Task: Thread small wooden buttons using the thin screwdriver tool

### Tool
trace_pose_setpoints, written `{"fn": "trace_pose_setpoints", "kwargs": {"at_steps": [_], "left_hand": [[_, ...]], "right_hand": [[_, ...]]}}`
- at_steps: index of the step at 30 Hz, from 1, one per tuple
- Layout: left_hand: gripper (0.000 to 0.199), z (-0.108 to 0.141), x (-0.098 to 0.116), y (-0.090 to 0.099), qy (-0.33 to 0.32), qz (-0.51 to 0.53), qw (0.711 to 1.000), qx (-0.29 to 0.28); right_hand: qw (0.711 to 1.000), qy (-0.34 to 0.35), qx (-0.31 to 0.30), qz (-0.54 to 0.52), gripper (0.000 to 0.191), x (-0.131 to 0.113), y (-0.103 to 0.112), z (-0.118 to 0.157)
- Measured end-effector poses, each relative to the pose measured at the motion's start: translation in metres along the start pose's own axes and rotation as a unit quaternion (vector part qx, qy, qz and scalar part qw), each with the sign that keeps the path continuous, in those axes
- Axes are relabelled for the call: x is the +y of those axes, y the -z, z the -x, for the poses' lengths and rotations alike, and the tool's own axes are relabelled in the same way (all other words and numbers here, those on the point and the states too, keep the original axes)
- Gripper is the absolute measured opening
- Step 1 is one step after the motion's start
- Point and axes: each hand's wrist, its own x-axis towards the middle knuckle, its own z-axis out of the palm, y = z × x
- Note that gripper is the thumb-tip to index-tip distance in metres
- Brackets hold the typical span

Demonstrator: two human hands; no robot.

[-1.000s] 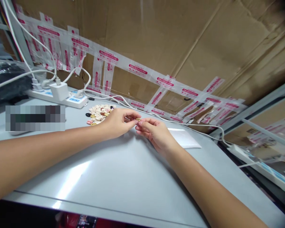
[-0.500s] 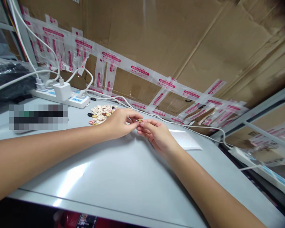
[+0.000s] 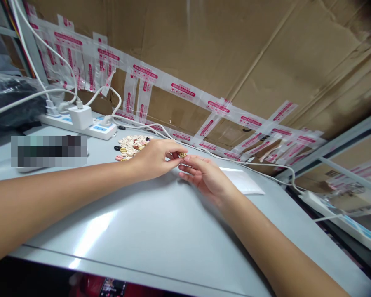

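Note:
A small yellow oval piece with two holes [image 3: 182,154] is up off the table between my hands. My left hand [image 3: 156,159] pinches it from the left, with thumb and fingertips closed. My right hand [image 3: 207,177] meets it from the right, thumb and index fingertip pressed at its edge while the lower fingers curl loosely below. Behind my left wrist lies a pile of small oval pieces [image 3: 131,146], mostly cream, with some yellow, pink, brown and black ones; my left hand hides part of it.
A white sheet or flat packet [image 3: 244,181] lies beyond my right wrist. White power strips [image 3: 102,131] and cables run along the back, against taped cardboard [image 3: 173,111]. A pixelated object [image 3: 49,150] sits at the left of the grey table [image 3: 148,231].
The yellow piece has turned slightly, so its holes show more. My right hand's lower fingers have loosened a little. Both hands stay nearly in place.

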Motion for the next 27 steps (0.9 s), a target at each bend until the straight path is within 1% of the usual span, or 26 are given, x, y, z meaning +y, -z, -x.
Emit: {"fn": "trace_pose_setpoints", "kwargs": {"at_steps": [5, 9, 17, 27], "left_hand": [[0.021, 0.0004, -0.0030, -0.0001, 0.000, 0.005, 1.000, -0.007], [0.021, 0.0002, -0.0041, 0.0002, -0.017, 0.001, 1.000, -0.012], [0.016, 0.0006, -0.0065, 0.0003, -0.032, -0.011, 0.999, 0.002], [0.013, -0.0003, -0.0073, 0.0005, -0.060, 0.003, 0.998, 0.014]], "right_hand": [[1.000, 0.005, -0.010, 0.011, 0.020, 0.0008, 0.0018, -0.0010], [1.000, 0.010, -0.018, 0.014, 0.022, 0.0025, 0.0029, -0.0023], [0.999, 0.011, -0.028, 0.022, 0.024, 0.0038, 0.0031, -0.0019], [1.000, 0.009, -0.013, 0.025, 0.027, 0.0036, 0.0025, -0.0006]]}}
